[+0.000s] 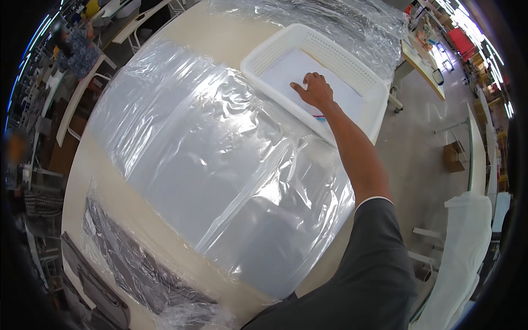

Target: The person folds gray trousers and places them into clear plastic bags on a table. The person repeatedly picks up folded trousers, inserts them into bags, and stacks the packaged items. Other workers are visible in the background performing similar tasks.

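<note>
- Currently, person's bare R hand is over a white rect. plastic basket w/ perforated walls, arm coming in along R edge of the big cream desk.
- R grip: thumb spread from the loosely bent fingers, nothing visibly pinched; can't tell if fingertips touch anything.
- L hand: out of view, can't tell its grip.
- Basket sits by desk's R edge, twd far end; flat white paper-like sheet lies inside, under R hand.
- Small red-and-blue item shows nr the wrist, too small to ID.
- Wide shiny clear plastic film covers mid desk, nr L edge across to R edge.
- Crumpled clear plastic along far edge.
- Dark grey cloth in clear wrap nr near L corner; dark folded fabric beside it, at L edge.
</note>
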{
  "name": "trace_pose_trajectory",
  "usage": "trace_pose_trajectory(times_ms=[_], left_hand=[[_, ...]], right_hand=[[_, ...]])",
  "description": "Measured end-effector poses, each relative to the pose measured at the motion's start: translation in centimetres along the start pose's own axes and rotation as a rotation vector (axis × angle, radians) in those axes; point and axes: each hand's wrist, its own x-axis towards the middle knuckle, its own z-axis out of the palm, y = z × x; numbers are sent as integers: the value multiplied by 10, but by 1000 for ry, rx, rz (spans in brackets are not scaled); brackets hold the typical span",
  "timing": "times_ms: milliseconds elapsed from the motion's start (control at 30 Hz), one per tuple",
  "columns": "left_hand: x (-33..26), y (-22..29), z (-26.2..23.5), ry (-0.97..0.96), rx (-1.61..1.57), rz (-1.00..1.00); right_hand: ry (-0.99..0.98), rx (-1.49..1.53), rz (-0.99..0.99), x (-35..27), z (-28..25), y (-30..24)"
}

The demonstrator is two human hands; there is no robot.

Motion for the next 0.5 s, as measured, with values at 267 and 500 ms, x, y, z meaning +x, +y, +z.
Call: trace_pose_trajectory(times_ms=[267, 500], left_hand=[[-33, 21, 8, 104, 314, 168], [-41, -7, 3, 105, 399, 230]], right_hand=[[-290, -354, -195, 34, 47, 3], [-256, -310, -201, 36, 69, 11]])
